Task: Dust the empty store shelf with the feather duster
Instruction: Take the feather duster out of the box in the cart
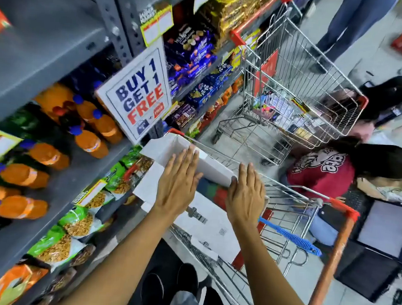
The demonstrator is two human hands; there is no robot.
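Note:
Both my hands reach forward over a white cardboard box (163, 149) that sits in a shopping cart (294, 209). My left hand (178, 182) lies flat with fingers spread on the box's open flap. My right hand (246, 192) hovers flat at the box's right edge, holding nothing. A blue ribbed handle (289, 236), possibly the duster's, lies in the cart to the right of my right hand; its head is hidden. A bare grey shelf (43, 31) runs at the upper left.
Lower shelves hold orange drink bottles (91, 142) and green snack bags (74, 224). A "Buy 1 Get 1 Free" sign (137, 93) juts from the rack. A second cart (294, 99) stands ahead. People sit on the floor at right (339, 171) with laptops (382, 231).

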